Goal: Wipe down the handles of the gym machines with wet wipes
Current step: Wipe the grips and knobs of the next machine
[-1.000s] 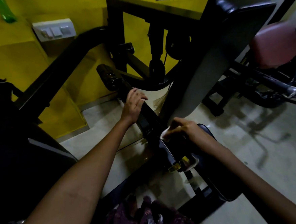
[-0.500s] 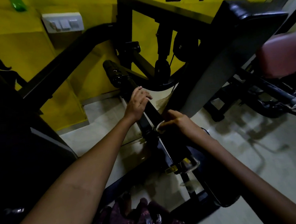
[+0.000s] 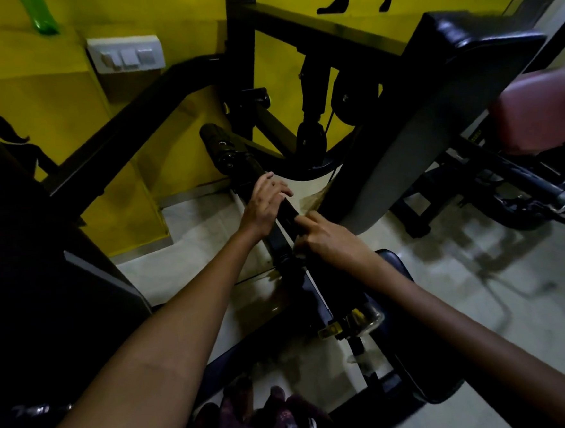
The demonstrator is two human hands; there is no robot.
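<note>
Room: I see a dim gym corner with a yellow wall (image 3: 66, 105), a white switch plate (image 3: 126, 56) on it, and a pale tiled floor (image 3: 481, 300). No surface here; the work hangs on the machine itself.

Machine: a black steel frame (image 3: 312, 34) with a padded black rest (image 3: 482, 36) at upper right and a maroon seat (image 3: 541, 108) beyond it.

Handle: the black bar (image 3: 282, 210) runs diagonally from a thick rubber end sleeve (image 3: 219, 144) near the wall down toward me, between both hands.

Left hand (image 3: 264, 205): its grip lies over the top of the bar with fingers curled down across it, I judge to steady it.

Right hand (image 3: 323, 237): just below the left, fingers curled round the bar. I cannot make out the wet wipe in this frame; if it is there, the fingers hide it.

Handling: I judge the bar stiff and heavy, likely pivoting on the frame, so it needs bracing. A wipe is soft, light and slick when wet, so I would wrap it fully round the bar and slide along its length.

Where to hold: the bare metal above the wiping hand, clear of the rubber sleeve.

Risk: I expect the damp metal could let the hand slip.
</note>
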